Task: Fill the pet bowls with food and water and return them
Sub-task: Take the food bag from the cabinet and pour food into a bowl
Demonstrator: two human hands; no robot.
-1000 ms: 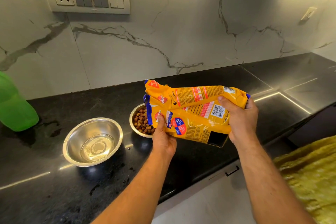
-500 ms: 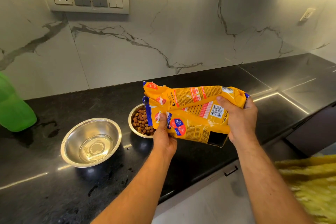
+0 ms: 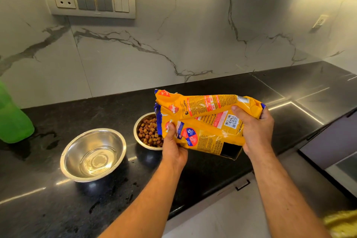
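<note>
Both hands grip a crumpled yellow pet-food bag (image 3: 202,121): left hand (image 3: 173,147) near its torn mouth, right hand (image 3: 255,129) at its base. The bag hides part of a kibble-filled steel bowl (image 3: 148,133); beside that stands a steel bowl holding water (image 3: 93,155), and a green plastic bottle (image 3: 13,118) stands far left on the black countertop (image 3: 289,102).

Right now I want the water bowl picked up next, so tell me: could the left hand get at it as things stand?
Probably yes, once it lets go. The left hand grips the food bag, so it is busy. The water bowl sits uncovered on the counter just to its left, with nothing between them.
</note>
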